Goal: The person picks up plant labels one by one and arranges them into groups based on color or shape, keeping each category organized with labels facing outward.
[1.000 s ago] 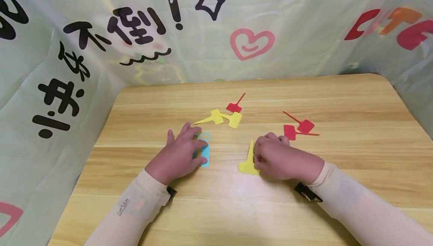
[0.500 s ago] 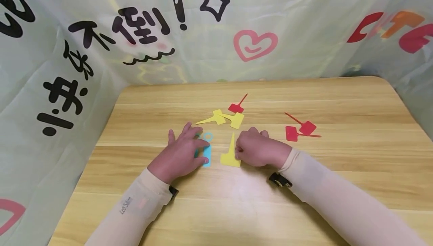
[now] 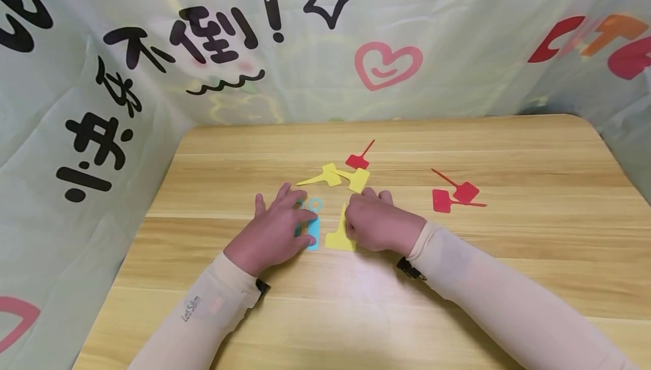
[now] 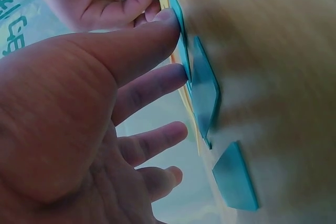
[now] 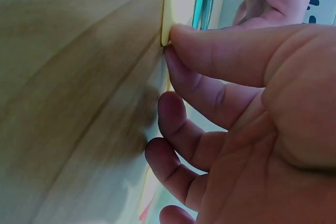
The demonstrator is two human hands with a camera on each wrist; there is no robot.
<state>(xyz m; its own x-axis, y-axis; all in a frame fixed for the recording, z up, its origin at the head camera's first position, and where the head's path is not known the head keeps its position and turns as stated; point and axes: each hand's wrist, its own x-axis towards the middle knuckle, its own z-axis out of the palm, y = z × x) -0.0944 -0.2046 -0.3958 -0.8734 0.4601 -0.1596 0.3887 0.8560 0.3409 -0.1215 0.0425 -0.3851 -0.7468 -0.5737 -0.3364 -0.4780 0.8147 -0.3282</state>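
My left hand rests with spread, fairly straight fingers over light-blue tags; thumb and index fingertips press one blue tag with a ring at its far end. In the left wrist view another blue tag lies against it, and a blue piece is apart from them. Just right of the ringed tag, a yellow T-shaped plant label lies with its pointed stem away from me. My right hand pinches its right corner between thumb and index finger, the other fingers curled; the hand hides part of the stem.
Beyond the hands, two yellow plant labels overlap, with a red plant label behind them. Two more red plant labels lie crossed at the right. A printed cloth hangs along the wooden table's back and left edges.
My right hand has slid the yellow plant label leftward, close up to the blue ringed tag. The left hand has stayed in place on the blue tags.
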